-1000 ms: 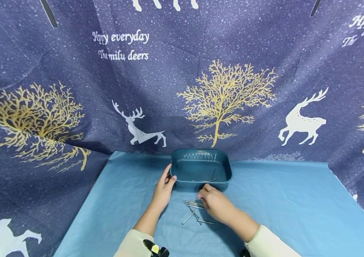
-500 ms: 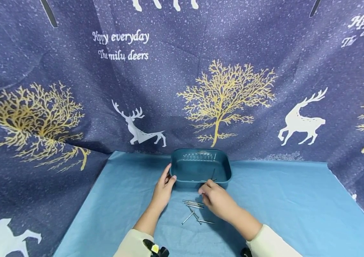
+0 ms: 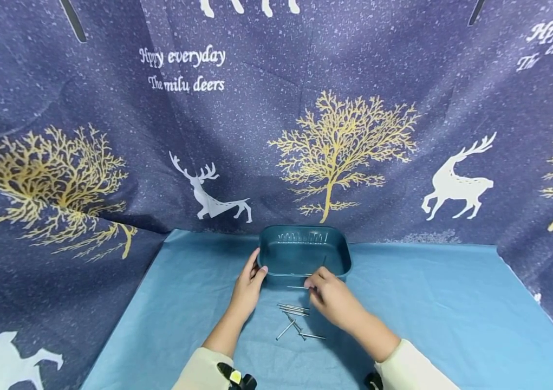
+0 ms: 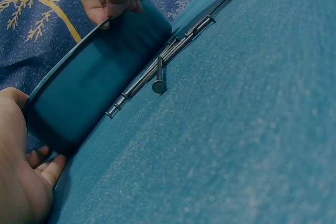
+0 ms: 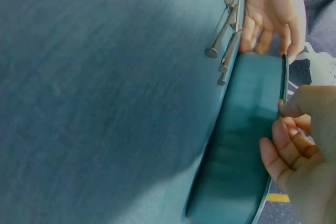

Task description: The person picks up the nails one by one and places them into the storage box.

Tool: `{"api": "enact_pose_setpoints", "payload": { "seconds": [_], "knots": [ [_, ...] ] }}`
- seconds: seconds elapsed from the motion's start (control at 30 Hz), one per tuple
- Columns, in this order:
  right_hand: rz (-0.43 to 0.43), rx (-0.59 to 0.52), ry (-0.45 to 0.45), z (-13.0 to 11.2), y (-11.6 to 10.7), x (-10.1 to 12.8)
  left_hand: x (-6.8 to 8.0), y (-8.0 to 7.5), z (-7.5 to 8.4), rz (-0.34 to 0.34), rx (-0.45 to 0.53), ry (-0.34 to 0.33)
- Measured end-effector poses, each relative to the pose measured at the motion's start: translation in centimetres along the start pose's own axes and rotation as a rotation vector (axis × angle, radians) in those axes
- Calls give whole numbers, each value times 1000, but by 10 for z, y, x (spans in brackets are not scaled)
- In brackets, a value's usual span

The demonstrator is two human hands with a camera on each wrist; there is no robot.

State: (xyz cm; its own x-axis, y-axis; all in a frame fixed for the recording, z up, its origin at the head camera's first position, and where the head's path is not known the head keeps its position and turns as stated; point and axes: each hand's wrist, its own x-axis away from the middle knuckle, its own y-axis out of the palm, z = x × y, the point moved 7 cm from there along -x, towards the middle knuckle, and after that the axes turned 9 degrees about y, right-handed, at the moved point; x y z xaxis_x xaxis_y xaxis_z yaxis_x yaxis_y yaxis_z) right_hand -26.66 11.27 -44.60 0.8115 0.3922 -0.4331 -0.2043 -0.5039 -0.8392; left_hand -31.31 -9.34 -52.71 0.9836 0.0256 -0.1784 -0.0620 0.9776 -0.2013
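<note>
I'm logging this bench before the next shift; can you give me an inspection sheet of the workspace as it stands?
Surface: blue cloth, flat, covering the table.
Job's things: teal tray at the back centre with a few nails inside; loose nails lying in front of it.
Clutter: nothing seen.
Grippers: left hand holds the tray's left near corner; right hand pinches one nail at the tray's near rim.
Cables: nothing seen.
Surroundings: dark blue curtain with deer and gold trees on three sides; cream sleeves on both arms.
</note>
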Motion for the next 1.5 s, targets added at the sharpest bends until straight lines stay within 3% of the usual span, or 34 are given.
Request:
{"api": "enact_pose_setpoints", "payload": {
  "seconds": [0.8,1.5],
  "knots": [
    [57,2,86,14,-13,-12,0,0,-2,-4,14,-3],
    [39,-4,233,27,-14,-20,0,0,0,6,-3,-8]
  ]
}}
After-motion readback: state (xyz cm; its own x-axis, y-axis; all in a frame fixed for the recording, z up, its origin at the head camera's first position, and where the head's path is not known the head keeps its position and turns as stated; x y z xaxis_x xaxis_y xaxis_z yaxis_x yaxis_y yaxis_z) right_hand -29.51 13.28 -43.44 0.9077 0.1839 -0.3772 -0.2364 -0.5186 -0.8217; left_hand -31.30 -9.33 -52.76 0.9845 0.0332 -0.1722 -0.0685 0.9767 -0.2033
